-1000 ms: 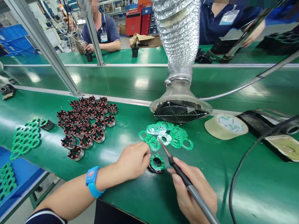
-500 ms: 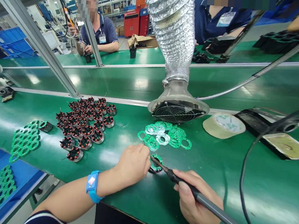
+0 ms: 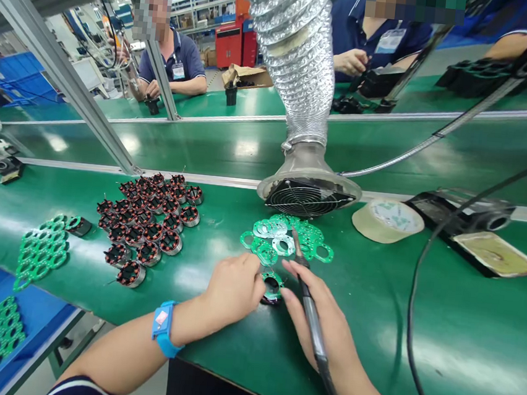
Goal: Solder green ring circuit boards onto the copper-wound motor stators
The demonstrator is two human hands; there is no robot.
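My left hand is closed at the left edge of a motor stator with a green ring circuit board on top. Its fingertips are partly hidden behind the knuckles. In my right hand lies a soldering iron, held loosely with the tip pointing away from me. Thumb and forefinger are spread beside the stator, close to its right side. The iron's tip is over a pile of green ring circuit boards, some with their white faces up, just beyond the stator.
Several copper-wound stators stand in a cluster on the left, beside a panel of green boards. A fume extractor hood hangs over the pile. Right of it are a tape roll, an iron stand with sponge and a black cable. Co-workers sit opposite.
The soldering iron has come off the stator and swung upright, its tip now over the board pile. My right fingers have spread towards the stator. The left hand stays at its edge.
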